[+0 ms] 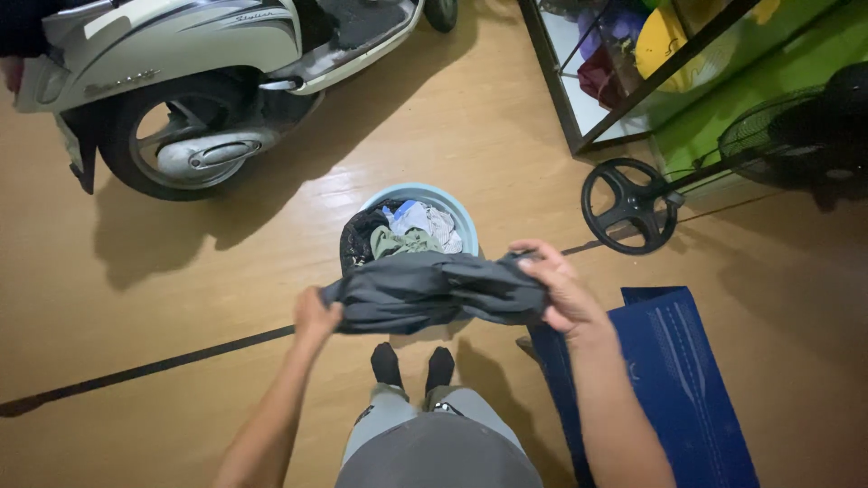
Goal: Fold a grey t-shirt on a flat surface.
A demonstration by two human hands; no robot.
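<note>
Tan floor (506, 117), bare and open along the left side below the scooter (181, 81), which is parked top left with its rear wheel nearest. Dark line (154, 366) runs across the floor from lower left toward the middle. Left hand (316, 316) is closed on the left end of a dark grey garment (434, 291), held stretched out level in the air. Just behind the garment sits a light blue basin (452, 203) full of mixed clothes; the garment's top edge overlaps the basin's near rim. Below it, two feet in black socks (413, 366) stand on the floor, free space either side. Right hand (556, 285) is clenched on the garment's right end. Blue mat (687, 380) lies just right of the right forearm, running to the bottom edge. Fan (796, 136) with its round base stands top right, beside a dark-framed glass cabinet (579, 99).
</note>
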